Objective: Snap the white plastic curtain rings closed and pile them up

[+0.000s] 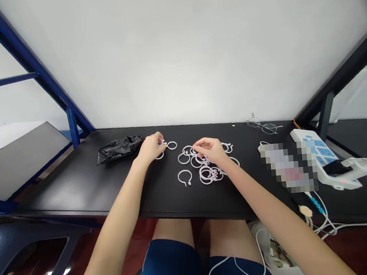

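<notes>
A pale, plain wall [177,61] rises behind the black table [72,185], w/ blue frame [32,61] on the left side. From my remote seat I see, via head cam, both bare hands over the tabletop.

The L hand [152,148] is at the far part of table, thumb and fingers curved toward each other. A few white rings [176,145] lie at its fingertips: one sticks out to the right, another shows partly below the thumb. If a ring is really pinched there, I cannot tell, b/c the fingers cover the spot.

The R hand [210,149] is above the bigger ring pile [215,173], thumb and index tips nearly together. Tips are at the upper left edge of the pile, right by a ring; I cannot tell if they grip it or only touch. Most of the pile lies under and just below this hand, rings overlapping, some visible beyond the wrist. One loose ring [184,171], w/ gap in its hoop, lies apart, on the near left of the pile.

Black plastic bag [118,149] lies just left of L hand. On far right: glasses [261,125], a pixelated item [287,167] and power strip [319,151] w/ cables.
</notes>
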The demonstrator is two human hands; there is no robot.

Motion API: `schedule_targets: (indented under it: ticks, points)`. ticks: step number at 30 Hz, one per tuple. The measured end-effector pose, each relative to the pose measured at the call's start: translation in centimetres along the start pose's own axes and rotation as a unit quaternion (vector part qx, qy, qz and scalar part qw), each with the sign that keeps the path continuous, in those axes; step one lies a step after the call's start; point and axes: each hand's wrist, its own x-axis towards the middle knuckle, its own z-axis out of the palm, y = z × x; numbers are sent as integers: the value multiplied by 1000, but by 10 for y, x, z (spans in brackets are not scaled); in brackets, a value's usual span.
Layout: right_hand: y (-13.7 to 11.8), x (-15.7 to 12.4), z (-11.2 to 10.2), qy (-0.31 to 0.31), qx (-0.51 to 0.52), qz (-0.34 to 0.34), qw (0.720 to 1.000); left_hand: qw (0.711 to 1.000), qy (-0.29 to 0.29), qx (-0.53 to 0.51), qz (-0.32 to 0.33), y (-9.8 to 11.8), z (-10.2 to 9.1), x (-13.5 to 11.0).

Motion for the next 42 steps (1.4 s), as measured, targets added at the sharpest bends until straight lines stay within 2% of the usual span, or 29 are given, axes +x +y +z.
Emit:
schedule_targets:
  ticks: [3, 7, 9, 10, 12, 14, 15, 18, 29, 36, 42]
  points:
    - [0, 0, -1, 0, -10, 2, 1000, 1000, -19, 14, 20, 2, 1, -1]
    - [4, -2, -1, -5, -58, -19, 998, 999, -25, 36, 4, 6, 1, -2]
    - [6, -5, 2, -15, -135, -92, 986, 999, -27, 44, 0, 8, 1, -3]
    - [7, -7, 4, -22, -183, -151, 971, 999, -28, 45, -1, 8, 2, -3]
    - [8, -11, 11, -73, -262, -272, 923, 999, -29, 46, -1, 9, 3, -3]
    - [9, -15, 18, -130, -294, -311, 895, 998, -28, 49, -1, 8, 4, -4]
    - [10, -16, 21, -161, -312, -311, 883, 998, -28, 53, 1, 8, 5, -4]
    - [12, -17, 25, -191, -339, -308, 868, 997, -24, 72, 9, 7, 6, -4]
    - [12, -12, 17, -202, -385, -289, 853, 995, 12, 103, 6, 14, 3, -7]
    - [14, -6, 14, -187, -399, -285, 851, 992, 85, 67, 57, 20, 6, -6]
    - [14, -2, 1, -139, -399, -274, 864, 991, 89, 52, 86, 26, 7, -7]
